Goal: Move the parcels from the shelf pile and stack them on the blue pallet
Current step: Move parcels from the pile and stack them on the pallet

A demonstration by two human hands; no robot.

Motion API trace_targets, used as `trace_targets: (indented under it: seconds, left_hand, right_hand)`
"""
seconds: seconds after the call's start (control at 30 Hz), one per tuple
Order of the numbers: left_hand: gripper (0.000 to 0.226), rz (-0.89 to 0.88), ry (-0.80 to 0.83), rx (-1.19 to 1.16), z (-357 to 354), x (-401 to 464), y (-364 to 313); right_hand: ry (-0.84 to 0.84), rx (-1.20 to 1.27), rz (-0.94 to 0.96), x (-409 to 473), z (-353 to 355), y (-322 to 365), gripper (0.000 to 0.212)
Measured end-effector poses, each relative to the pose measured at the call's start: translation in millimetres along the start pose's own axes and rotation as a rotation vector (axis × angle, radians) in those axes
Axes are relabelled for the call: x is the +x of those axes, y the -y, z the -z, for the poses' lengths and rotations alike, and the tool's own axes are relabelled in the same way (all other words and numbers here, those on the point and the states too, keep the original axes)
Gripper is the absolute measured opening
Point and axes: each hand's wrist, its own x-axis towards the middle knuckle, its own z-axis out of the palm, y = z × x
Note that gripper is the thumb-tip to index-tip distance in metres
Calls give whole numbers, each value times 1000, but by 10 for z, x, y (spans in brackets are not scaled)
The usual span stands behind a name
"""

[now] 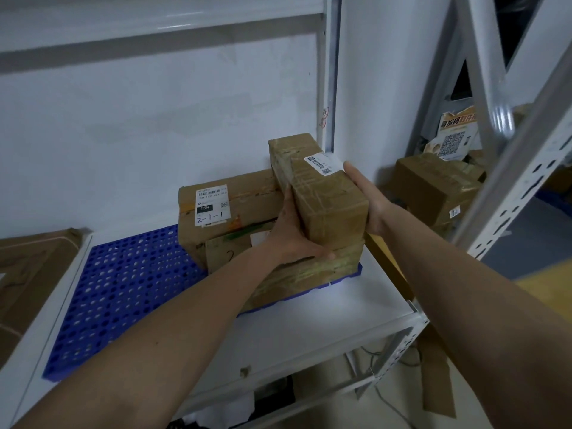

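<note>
Where the two bare forearms reach in from the bottom edge, a white shelf board (325, 329) is seen beneath them, with a blue pallet (123, 289) of perforated plastic laid on it. Beyond the forearms, a long taped cardboard parcel (328, 193) is gripped between both hands: the left hand (294, 233) is curled round its near left side with the fingertips tucked under the lower front edge, and the right hand (368, 202) is pressed against its right side, the thumb laid along the top edge beside a small white label. This parcel is held on top of a lower taped parcel (312, 270) that lies on the right end of the pallet. Just behind and to the left, a larger box (229, 212) with a white label marked 2-1-1 is set on the pallet, against the white back wall (154, 119). At the far left, flattened cardboard (28, 274) is seen beside the shelf. To the right, past a grey perforated upright (523, 181), another brown box (433, 187) is seen, with a printed QR-code sheet behind it.
</note>
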Motion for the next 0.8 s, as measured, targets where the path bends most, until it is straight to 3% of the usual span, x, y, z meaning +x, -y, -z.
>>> trace_targets:
  seconds: [0.23, 0.8]
  left_hand:
    - [150, 75, 36, 314, 73, -1, 93]
    - [151, 81, 2, 396, -172, 37, 134]
  right_hand:
    - [-10, 25, 21, 79, 34, -63, 41]
    - [42, 86, -8, 123, 87, -94, 44]
